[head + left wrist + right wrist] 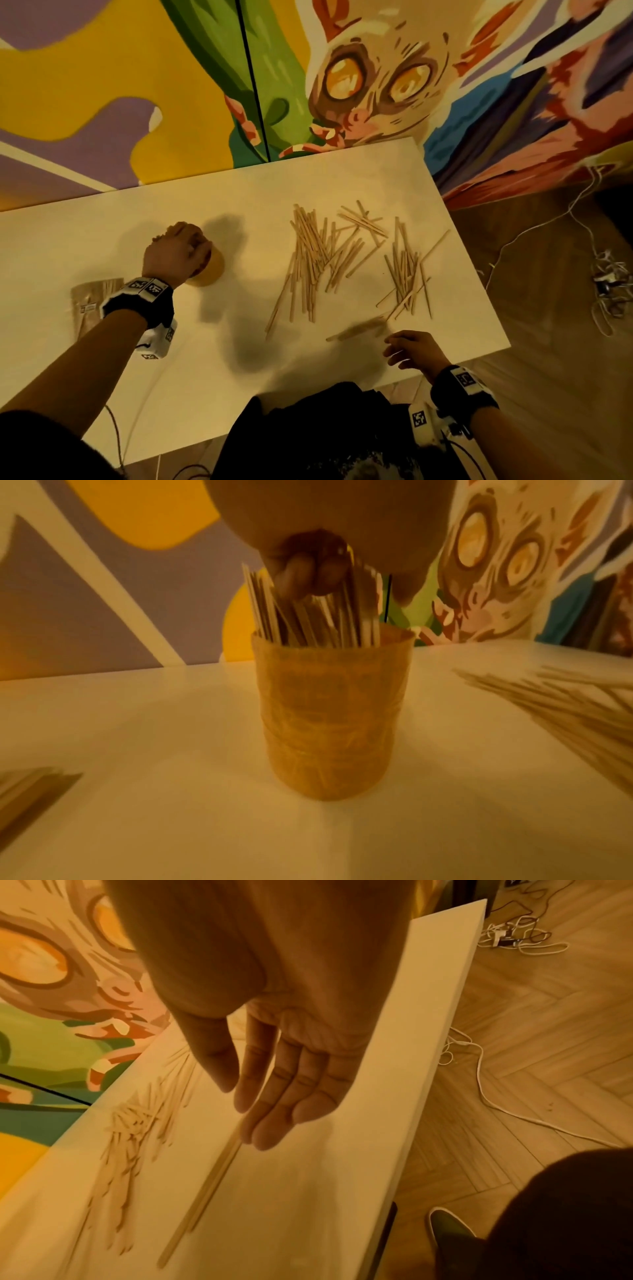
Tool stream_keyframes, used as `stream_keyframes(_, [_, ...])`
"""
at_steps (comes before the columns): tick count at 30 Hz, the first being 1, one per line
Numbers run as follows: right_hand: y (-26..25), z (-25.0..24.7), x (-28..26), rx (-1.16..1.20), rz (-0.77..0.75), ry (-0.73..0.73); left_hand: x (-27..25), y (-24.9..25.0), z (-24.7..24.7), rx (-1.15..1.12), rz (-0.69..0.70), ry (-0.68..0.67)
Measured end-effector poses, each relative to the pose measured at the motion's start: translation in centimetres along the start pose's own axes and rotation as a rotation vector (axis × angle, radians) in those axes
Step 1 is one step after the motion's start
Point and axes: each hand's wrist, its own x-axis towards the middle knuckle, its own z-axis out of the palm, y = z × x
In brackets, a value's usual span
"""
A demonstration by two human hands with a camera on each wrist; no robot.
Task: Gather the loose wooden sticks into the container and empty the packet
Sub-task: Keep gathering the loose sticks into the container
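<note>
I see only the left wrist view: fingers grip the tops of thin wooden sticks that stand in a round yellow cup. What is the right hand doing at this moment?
Observer: The right hand is open, palm down, near the front edge of the white table. Its fingertips are at one end of a few wooden sticks that lie side by side.
Operator: How many loose sticks lie outside the cup?
Observer: Too many to count: one large scattered pile and a smaller pile to its right.
</note>
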Motion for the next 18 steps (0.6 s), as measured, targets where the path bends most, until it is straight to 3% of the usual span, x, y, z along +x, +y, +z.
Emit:
stream_keyframes(5, [-0.6, -2.4, 2.0, -0.187, 0.004, 0.028, -1.2, 3.0, -1.8, -0.063, -0.031, 0.143])
stream_keyframes(7, [-0.9, -3.1, 2.7, -0.328, -0.009, 0.054, -1.8, 5.1, -1.3, -0.074, 0.066, 0.108])
stream_keyframes(10, [-1.2, -3.5, 3.5, -0.479, -0.023, 0.047, -3.1, 8.8, 1.1, -0.144, 0.132, -0.058])
stream_keyframes(13, [-1.5, -3.8, 4.0, -0.526, -0.007, -0.002, -3.4, 11.7, 5.6, -0.193, -0.012, -0.196])
stream_keyframes(18, [-2.2, -3.9, 3.6, -0.546, 0.024, -0.050, -0.4, 15.4, 10.3, -0.244, -0.434, -0.448])
